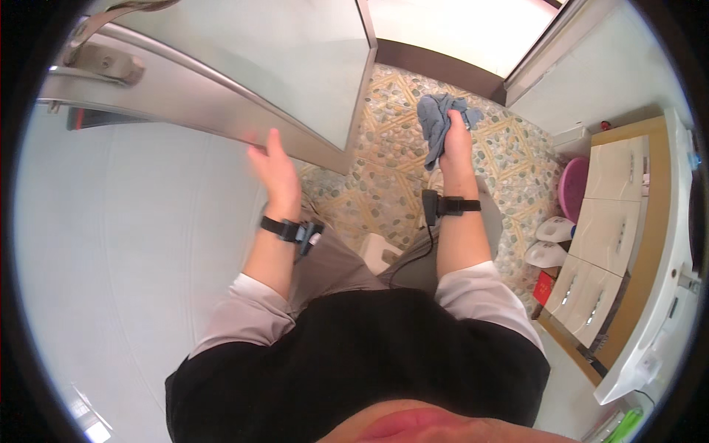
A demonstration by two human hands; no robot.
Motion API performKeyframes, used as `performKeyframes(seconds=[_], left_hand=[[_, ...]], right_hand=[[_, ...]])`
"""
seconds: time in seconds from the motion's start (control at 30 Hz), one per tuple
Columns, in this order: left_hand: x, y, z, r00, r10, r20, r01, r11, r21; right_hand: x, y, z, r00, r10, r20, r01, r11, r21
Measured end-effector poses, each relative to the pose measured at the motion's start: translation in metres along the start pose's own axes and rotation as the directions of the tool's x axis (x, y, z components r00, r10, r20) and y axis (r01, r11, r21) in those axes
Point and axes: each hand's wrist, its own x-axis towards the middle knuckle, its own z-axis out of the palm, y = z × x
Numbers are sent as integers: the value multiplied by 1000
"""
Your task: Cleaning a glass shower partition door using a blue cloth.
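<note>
The right hand (pixel 456 136) is stretched forward on a nearly straight forearm, fingers curled tight around a crumpled blue-grey cloth (pixel 437 122), which bunches above and to the left of the knuckles and hangs over the pebble-patterned floor (pixel 509 159). A black wrist strap (pixel 450 207) with a small black unit and a trailing cable sits on that forearm, and the white sleeve is pushed up near the elbow.

The left hand (pixel 272 168) is raised with the palm open and the fingers straight and close together, holding nothing; its fingertips lie at the lower metal rail (pixel 221 111) of a frosted glass door (pixel 281 52), and whether they touch it cannot be told. A black band (pixel 289 230) with a clip circles that wrist too.

The glass door slants across the upper left, with a metal handle (pixel 103 63) near its top corner. A pale tiled wall (pixel 111 244) fills the left side. To the right stands a vanity cabinet (pixel 605 221) with cream drawers under a white basin top (pixel 665 295). At its foot sit a pink plastic basin (pixel 573 188), a pair of white slippers (pixel 550 242) and a small red packet (pixel 545 288). Between the person's legs a low white stool (pixel 380 251) shows on the floor
</note>
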Motion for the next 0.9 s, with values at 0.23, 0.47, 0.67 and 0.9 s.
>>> performKeyframes(seconds=[0.23, 0.47, 0.67, 0.9], left_hand=[[-76, -10, 16, 924, 33, 382, -60, 997, 58], [-74, 8, -44, 890, 32, 455, -35, 999, -2], [-57, 3, -115, 957, 50, 287, -71, 995, 64], [-63, 13, -86, 911, -49, 409, 24, 998, 66]], right_hand=[[8, 29, 14, 998, 57, 31, -52, 990, -134], [28, 58, -10, 980, -147, -135, 123, 977, -173], [-5, 21, 22, 937, -279, -210, 283, 959, -13], [-12, 65, 20, 964, -253, 77, 263, 953, -153]])
